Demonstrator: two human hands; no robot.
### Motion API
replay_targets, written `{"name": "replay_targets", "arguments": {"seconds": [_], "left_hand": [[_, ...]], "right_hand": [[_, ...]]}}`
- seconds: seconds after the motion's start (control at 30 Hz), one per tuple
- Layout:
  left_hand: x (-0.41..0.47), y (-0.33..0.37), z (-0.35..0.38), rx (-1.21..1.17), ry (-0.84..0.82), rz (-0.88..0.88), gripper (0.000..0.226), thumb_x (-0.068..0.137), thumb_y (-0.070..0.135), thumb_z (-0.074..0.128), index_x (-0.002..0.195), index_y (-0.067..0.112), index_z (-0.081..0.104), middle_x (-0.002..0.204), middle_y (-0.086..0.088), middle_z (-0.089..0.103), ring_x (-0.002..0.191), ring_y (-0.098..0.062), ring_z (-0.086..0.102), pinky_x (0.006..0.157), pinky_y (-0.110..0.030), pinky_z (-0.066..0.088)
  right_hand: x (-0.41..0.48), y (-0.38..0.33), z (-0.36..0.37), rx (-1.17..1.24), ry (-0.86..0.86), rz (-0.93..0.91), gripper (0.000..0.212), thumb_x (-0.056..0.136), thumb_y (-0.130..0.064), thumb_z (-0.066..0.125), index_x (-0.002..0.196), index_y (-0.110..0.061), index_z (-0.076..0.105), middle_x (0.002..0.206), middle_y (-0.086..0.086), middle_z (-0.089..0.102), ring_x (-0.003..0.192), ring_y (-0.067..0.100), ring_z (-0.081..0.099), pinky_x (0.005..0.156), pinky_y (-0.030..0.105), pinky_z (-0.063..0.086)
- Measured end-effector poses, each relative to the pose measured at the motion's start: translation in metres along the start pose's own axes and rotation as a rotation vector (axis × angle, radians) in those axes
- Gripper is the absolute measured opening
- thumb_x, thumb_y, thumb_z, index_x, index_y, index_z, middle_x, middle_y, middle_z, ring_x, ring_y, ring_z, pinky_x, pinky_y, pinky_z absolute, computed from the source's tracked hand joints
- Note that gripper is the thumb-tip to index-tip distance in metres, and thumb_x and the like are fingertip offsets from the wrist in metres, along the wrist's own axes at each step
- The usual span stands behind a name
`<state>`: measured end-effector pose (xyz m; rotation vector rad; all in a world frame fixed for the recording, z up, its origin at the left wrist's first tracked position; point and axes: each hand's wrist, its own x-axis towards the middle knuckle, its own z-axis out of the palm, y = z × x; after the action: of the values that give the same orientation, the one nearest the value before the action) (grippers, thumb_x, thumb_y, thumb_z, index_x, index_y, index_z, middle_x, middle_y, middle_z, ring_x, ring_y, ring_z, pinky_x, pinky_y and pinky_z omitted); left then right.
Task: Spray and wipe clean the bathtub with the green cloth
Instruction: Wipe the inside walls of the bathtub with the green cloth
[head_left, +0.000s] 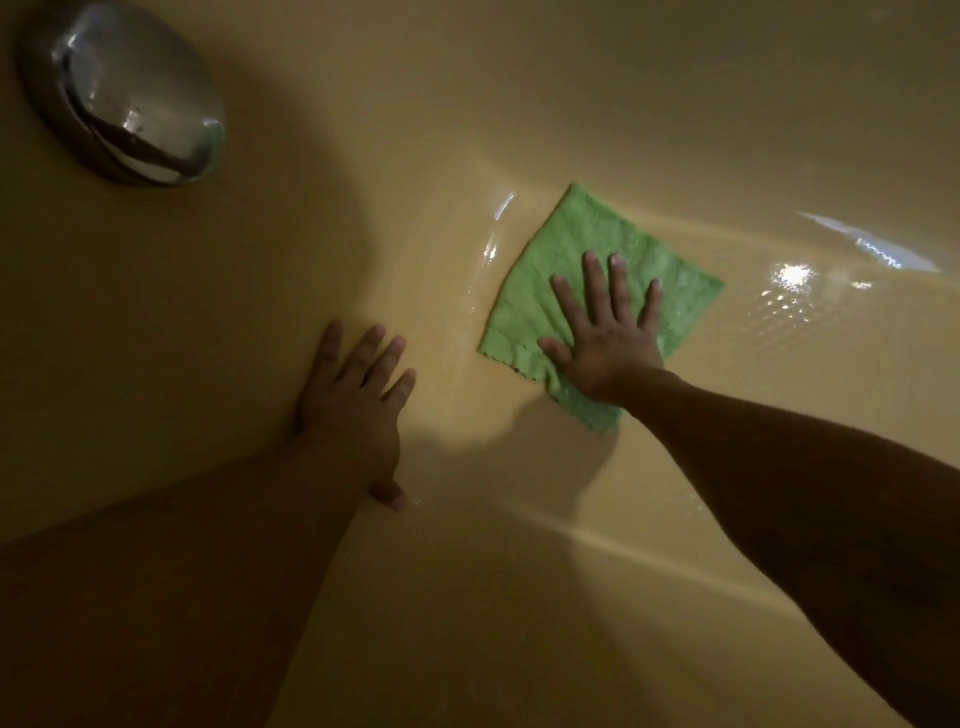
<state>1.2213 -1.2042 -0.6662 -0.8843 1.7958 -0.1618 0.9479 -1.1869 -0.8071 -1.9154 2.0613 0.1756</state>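
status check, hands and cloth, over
Right hand flat on green cloth, fingers spread. Left hand braced open on bathtub. Nothing in the way.

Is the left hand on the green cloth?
No, the left hand lies flat on the bare tub, apart from the cloth, which the right hand presses.

The cloth (587, 291) lies flat in the tub (675, 104), under the right hand (605, 343). The left hand (358, 410) rests left of it. The drain cover (124, 93) is far left, behind.
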Motion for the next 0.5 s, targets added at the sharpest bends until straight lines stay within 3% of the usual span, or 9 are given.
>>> {"name": "replay_targets", "arguments": {"seconds": [0.1,0.23,0.33,0.5], "left_hand": [[0.000,-0.001,0.000,0.006,0.020,-0.008,0.150,0.059,0.102,0.051,0.163,0.017,-0.016,0.167,-0.013,-0.031,0.154,-0.035,-0.029,0.117,-0.068,-0.021],[-0.003,-0.005,-0.006,0.045,0.035,-0.057,0.158,0.056,0.103,0.053,0.162,0.007,-0.016,0.167,-0.018,-0.028,0.155,-0.035,-0.025,0.114,-0.069,-0.022],[-0.008,-0.008,-0.010,0.054,0.036,-0.053,0.152,0.060,0.102,0.051,0.163,0.010,-0.013,0.167,-0.018,-0.027,0.155,-0.037,-0.025,0.114,-0.071,-0.021],[-0.024,-0.016,-0.018,0.080,-0.027,-0.015,0.133,0.070,0.096,0.051,0.166,0.020,-0.001,0.171,-0.013,-0.018,0.157,-0.036,-0.020,0.114,-0.074,-0.018]], "right_hand": [[0.008,-0.032,0.001,0.014,-0.014,0.019,0.077,0.097,-0.072,0.005,0.157,-0.033,-0.025,0.158,0.010,-0.043,0.146,0.035,-0.040,0.114,0.072,-0.016],[-0.008,-0.068,0.006,0.057,-0.088,-0.124,0.076,0.097,-0.071,0.003,0.158,-0.033,-0.021,0.161,0.010,-0.039,0.147,0.034,-0.038,0.114,0.071,-0.015],[-0.034,-0.096,0.013,0.059,-0.144,-0.264,0.077,0.098,-0.072,0.006,0.159,-0.032,-0.019,0.162,0.010,-0.037,0.149,0.033,-0.035,0.116,0.069,-0.012],[-0.086,-0.120,0.023,0.149,-0.201,-0.436,0.069,0.102,-0.066,0.008,0.159,-0.037,-0.016,0.165,0.005,-0.030,0.152,0.027,-0.030,0.118,0.063,-0.018]]}}
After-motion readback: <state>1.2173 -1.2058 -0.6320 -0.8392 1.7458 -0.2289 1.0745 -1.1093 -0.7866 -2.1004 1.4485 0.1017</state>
